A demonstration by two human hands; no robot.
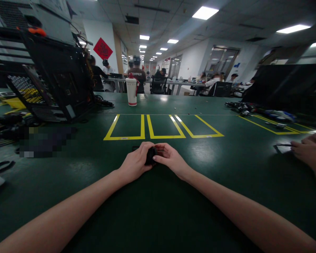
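Observation:
Between my two hands is a small black object (150, 156), mostly covered by fingers, so its kind does not show. My left hand (137, 160) wraps round it from the left, and a dark end sticks out past the knuckles. From the right, my right hand (173, 161) closes on the same object with thumb and fingertips. Both hands are low over the green tabletop (158, 211), just in front of the yellow tape outlines (166, 136).
A white tumbler (132, 92) stands beyond the tape. An open black computer case (52, 77) rises at left, near cables and a black loop (2, 166). At the right edge a co-worker's hand (309, 153) holds a thin tool; cables (242, 107) lie behind.

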